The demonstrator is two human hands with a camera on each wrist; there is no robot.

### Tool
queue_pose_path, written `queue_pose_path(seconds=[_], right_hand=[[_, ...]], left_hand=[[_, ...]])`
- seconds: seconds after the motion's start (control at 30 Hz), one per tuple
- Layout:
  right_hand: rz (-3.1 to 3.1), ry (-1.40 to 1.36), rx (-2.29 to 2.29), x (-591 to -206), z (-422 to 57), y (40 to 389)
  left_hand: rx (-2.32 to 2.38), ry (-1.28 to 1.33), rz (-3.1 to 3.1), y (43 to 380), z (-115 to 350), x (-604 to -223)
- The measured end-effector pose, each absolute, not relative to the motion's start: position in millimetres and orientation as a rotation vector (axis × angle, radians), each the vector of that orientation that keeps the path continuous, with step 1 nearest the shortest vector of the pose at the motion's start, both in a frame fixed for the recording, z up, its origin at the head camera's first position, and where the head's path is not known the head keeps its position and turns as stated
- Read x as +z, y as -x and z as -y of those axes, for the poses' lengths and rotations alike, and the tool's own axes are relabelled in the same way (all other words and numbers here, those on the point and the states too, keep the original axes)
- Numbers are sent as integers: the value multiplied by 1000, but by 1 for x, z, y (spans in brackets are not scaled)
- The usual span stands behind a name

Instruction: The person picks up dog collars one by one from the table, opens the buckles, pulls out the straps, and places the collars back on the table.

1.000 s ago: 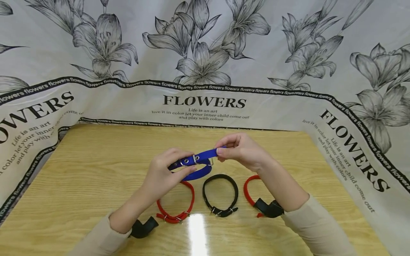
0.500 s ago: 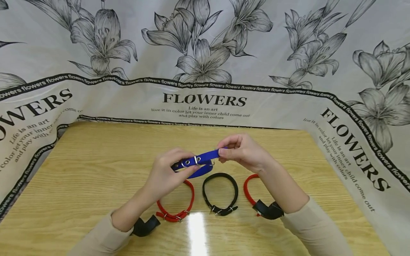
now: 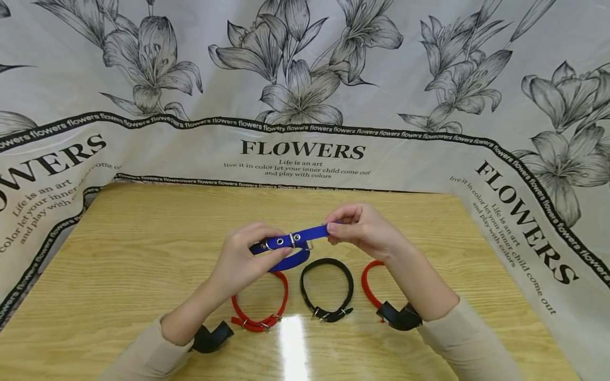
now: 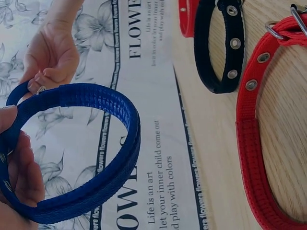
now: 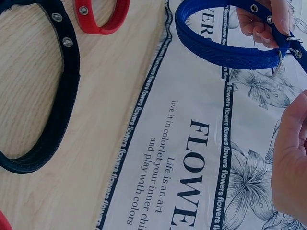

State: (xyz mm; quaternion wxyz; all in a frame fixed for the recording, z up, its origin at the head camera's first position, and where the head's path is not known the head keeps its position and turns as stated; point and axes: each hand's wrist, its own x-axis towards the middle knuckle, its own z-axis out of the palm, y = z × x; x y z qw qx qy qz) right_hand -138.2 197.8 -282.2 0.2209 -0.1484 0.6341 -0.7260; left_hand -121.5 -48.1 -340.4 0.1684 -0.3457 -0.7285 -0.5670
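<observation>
Above the table, both hands hold a blue collar (image 4: 129,129) whose strap passes through a metal buckle, with eyelets on either side of it. My left hand (image 3: 240,257) pinches the band just left of the buckle, thumb in front. The strap's free end is pinched by my right hand (image 3: 364,230), which holds it out to the right. In the right wrist view the blue loop hangs beside the left fingers, with a metal ring near the buckle. Below lie a red collar (image 3: 286,296), a black collar (image 3: 353,283) and another red collar (image 3: 366,283), partly hidden by the right forearm.
The wooden table (image 3: 143,222) carries the buckled collars in a row. A white floral sheet (image 3: 305,159) stands along the back and sides. A black wrist strap (image 3: 212,337) shows at the left forearm and another black strap (image 3: 397,316) at the right.
The blue strap has slid slightly to the right through the buckle, so an eyelet now shows farther past it. Both hands keep their grip and have barely moved.
</observation>
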Motion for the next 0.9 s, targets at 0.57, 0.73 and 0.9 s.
queue_pose_path(seconds=[0.57, 0.73, 0.9], right_hand=[[-1677, 407, -2086, -288, -210, 139], [-1671, 404, -2092, -287, -205, 139], [-1697, 371, -2078, -287, -199, 138]], left_hand=[[-1567, 982, 2109, 123, 53, -341], [-1565, 972, 2115, 121, 49, -340], [-1594, 956, 2137, 119, 46, -337]])
